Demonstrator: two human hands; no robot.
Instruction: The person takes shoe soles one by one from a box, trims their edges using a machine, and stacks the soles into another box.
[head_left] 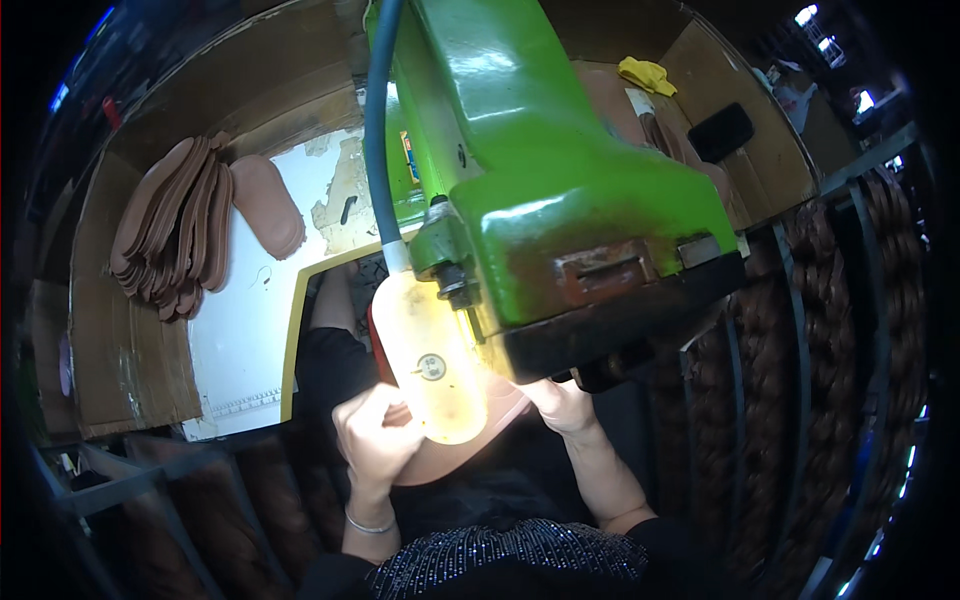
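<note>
My left hand (378,432) is closed with its fingertips pinched at the near left of a pinkish-brown flat piece (448,464). From the other side, my right hand (562,406) grips the same piece near its far right edge, close under the head of a green machine (560,200). An oval, glowing lamp head (425,320) on a blue-grey hose (380,120) hangs over the piece and hides its middle. The machine's working point is also covered from sight.
Left, a stack of brown sole-shaped pieces (175,230) leans beside a single one (267,207) on the white tabletop (240,340). Cardboard walls (125,350) border it. A yellow cloth (647,75) and black phone (721,132) lie far right. Racks (770,400) of stacked brown pieces flank me.
</note>
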